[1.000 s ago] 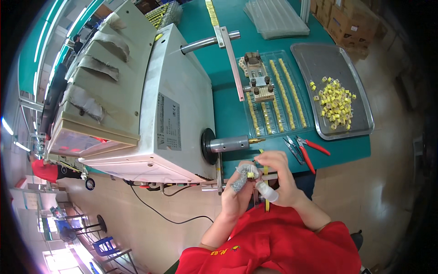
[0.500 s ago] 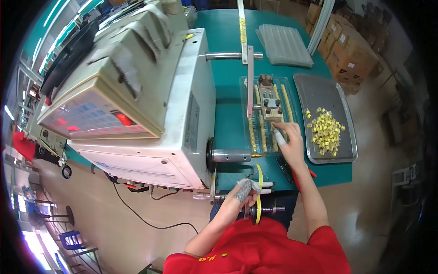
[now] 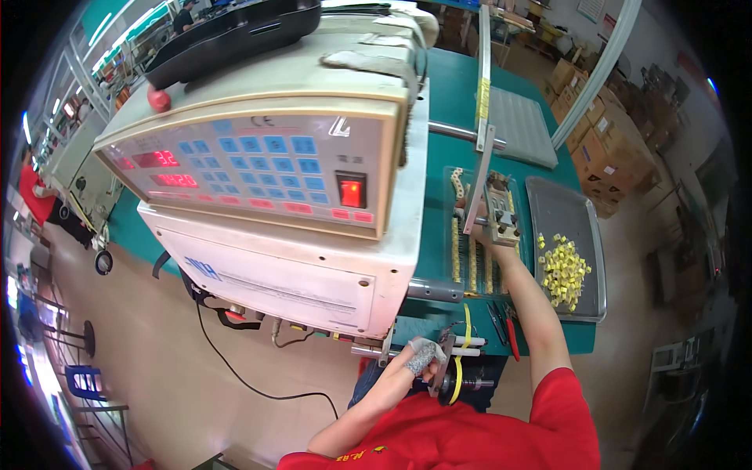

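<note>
My left hand [image 3: 424, 360], with grey wrapping on its fingers, is curled beside a dark metal bracket [image 3: 442, 362] at the table's front edge. What its fingers hold, if anything, I cannot make out. A yellow strip [image 3: 462, 352] hangs just right of it. My right arm reaches over a clear plastic tray lined with rows of small yellow bobbins [image 3: 472, 270]. The right hand [image 3: 489, 237] is mostly hidden behind a pale upright bar [image 3: 478, 184] and a brass-coloured clamp fixture [image 3: 502, 215], so its fingers do not show.
A winding machine with a lit control panel [image 3: 258, 168] fills the left; its spindle [image 3: 435, 290] sticks out rightward. At the right, a metal tray [image 3: 591, 243] bears a heap of yellow bobbins [image 3: 564, 270]. Red-handled cutters [image 3: 512, 333] lie near the front edge. Clear trays [image 3: 521, 125] are stacked behind.
My right hand has moved farther back along the bobbin rows, behind the bar and fixture. The view has shifted, showing more of the control panel. My left hand stays by the bracket.
</note>
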Available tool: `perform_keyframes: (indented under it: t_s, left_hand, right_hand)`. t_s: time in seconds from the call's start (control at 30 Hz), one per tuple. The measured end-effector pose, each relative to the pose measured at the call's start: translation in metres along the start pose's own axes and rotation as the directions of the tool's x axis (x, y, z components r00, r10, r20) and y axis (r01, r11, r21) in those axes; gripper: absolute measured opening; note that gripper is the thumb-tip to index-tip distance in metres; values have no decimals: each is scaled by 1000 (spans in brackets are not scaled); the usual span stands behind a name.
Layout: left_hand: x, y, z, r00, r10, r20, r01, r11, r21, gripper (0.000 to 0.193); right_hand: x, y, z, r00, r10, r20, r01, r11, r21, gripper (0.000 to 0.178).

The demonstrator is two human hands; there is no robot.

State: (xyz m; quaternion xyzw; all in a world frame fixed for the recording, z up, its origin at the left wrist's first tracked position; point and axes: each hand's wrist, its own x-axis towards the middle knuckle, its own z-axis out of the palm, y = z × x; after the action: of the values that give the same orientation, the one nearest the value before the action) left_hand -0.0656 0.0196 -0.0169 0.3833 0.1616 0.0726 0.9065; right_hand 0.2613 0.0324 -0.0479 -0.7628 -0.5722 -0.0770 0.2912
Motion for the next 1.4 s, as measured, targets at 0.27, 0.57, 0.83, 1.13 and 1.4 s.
perform_keyframes:
  t_s: [0.27, 0.57, 0.83, 1.13, 1.4]
  left_hand:
    - [3, -1, -7, 1000, 6, -7, -6, 1000, 4, 18]
    - [3, -2, -4, 999, 11, 37, -12, 999, 33, 20]
    - [-2, -9, -1, 1000, -16, 9, 16, 999, 28, 19]
    - [16, 12, 7, 984, -146, 103, 170, 942, -289, 31]
    - [33, 6, 16, 947, -258, 194, 309, 896, -318, 39]
  right_hand:
    - [3, -19, -7, 1000, 23, 12, -23, 1000, -15, 16]
    - [4, 14, 17, 970, -109, -215, 82, 988, -129, 21]
    - [18, 15, 24, 972, -129, -195, 94, 979, -182, 17]
    - [-69, 1, -19, 892, 351, -285, -369, 929, -12, 24]
    - [-141, -126, -91, 960, 270, 78, -247, 676, 694, 13]
